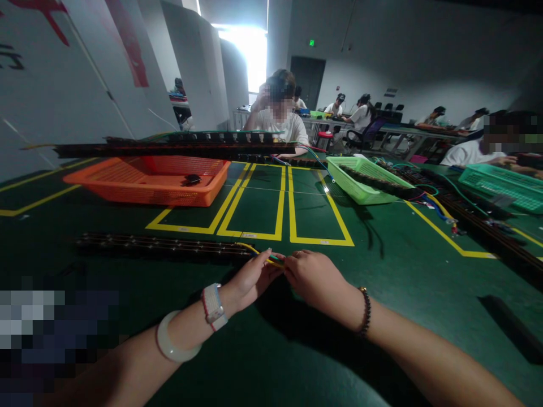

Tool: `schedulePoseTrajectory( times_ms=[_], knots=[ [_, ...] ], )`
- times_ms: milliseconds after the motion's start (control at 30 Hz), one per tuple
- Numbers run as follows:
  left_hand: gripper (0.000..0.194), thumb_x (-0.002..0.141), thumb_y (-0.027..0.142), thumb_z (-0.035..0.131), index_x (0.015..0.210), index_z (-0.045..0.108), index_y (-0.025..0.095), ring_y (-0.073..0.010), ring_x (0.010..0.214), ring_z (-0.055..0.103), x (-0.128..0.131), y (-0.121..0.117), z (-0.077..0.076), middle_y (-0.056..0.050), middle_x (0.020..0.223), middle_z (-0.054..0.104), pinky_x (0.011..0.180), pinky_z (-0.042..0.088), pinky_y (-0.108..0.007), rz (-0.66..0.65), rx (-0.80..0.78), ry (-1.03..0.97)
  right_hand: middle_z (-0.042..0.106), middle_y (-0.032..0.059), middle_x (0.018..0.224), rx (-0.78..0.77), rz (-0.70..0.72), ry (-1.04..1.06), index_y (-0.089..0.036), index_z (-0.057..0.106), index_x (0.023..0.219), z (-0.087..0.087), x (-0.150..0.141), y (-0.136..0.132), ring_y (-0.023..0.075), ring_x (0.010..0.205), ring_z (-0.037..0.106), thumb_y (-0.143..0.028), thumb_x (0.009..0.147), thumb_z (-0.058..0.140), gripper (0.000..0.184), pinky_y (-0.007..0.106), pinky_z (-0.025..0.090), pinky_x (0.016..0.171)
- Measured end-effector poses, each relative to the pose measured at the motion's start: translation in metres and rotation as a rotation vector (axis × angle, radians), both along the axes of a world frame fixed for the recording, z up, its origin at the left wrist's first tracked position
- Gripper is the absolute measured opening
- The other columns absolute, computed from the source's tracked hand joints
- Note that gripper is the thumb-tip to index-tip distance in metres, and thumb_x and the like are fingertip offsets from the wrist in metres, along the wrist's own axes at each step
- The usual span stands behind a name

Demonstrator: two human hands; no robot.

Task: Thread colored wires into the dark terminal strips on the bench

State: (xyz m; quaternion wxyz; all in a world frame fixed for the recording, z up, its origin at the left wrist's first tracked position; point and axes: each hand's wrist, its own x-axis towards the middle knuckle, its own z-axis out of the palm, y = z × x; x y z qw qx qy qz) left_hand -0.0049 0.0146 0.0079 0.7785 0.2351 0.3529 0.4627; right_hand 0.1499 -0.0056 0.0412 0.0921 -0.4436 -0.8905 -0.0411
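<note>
Yellow and green wires run from the right end of a long black slotted strip that lies on the green table. My left hand is closed round these wires, thumb on top. Against it, my right hand pinches the wires' ends between thumb and fingers. The very tips are hidden by the right fingers. Both hands meet just above the table, to the right of the strip.
An orange basket holds a small black part. Another black strip rests across its top. A light green basket stands at the right, with further strips and cables beyond. A black bar lies at right. A person sits opposite.
</note>
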Motion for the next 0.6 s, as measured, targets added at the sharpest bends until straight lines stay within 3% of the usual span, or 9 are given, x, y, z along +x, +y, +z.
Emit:
schedulePoseTrajectory(
  times_ms=[100, 267, 433, 600],
  knots=[
    [0.019, 0.09, 0.024, 0.053, 0.077, 0.062, 0.012, -0.0138, 0.079, 0.061, -0.001, 0.0, -0.001, -0.006, 0.079, 0.066, 0.093, 0.043, -0.031, 0.002, 0.012, -0.021, 0.066, 0.0079, 0.082, 0.007, 0.029, 0.019, -0.013, 0.065, 0.087, 0.003, 0.008, 0.01, 0.0144, 0.069, 0.06, -0.016, 0.09, 0.05, 0.016, 0.025, 0.041, 0.061],
    [0.023, 0.087, 0.033, 0.057, 0.094, 0.063, 0.012, -0.0195, 0.096, 0.061, -0.003, 0.0, -0.004, -0.011, 0.097, 0.066, 0.099, 0.039, -0.038, -0.072, 0.141, 0.028, 0.064, 0.0064, 0.082, 0.088, 0.029, 0.205, -0.014, 0.067, 0.09, -0.006, 0.022, 0.04, 0.0141, 0.076, 0.059, -0.02, 0.091, 0.051, 0.018, 0.024, 0.041, 0.067],
    [0.025, 0.091, 0.032, 0.051, 0.09, 0.062, 0.01, -0.0221, 0.106, 0.058, -0.003, -0.001, -0.002, -0.015, 0.098, 0.065, 0.104, 0.035, -0.041, -0.102, 0.14, 0.068, 0.065, 0.0061, 0.085, 0.159, 0.059, 0.397, -0.016, 0.069, 0.097, -0.033, 0.029, 0.072, 0.0149, 0.083, 0.057, -0.024, 0.091, 0.052, 0.019, 0.025, 0.041, 0.075],
    [0.028, 0.092, 0.033, 0.047, 0.086, 0.062, 0.01, -0.0235, 0.107, 0.058, -0.003, -0.001, 0.0, -0.013, 0.094, 0.066, 0.104, 0.035, -0.042, -0.112, 0.164, 0.083, 0.068, 0.0066, 0.088, 0.141, 0.1, 0.427, -0.016, 0.068, 0.104, -0.057, 0.031, 0.089, 0.0148, 0.082, 0.055, -0.022, 0.093, 0.049, 0.023, 0.026, 0.04, 0.077]
  ],
)
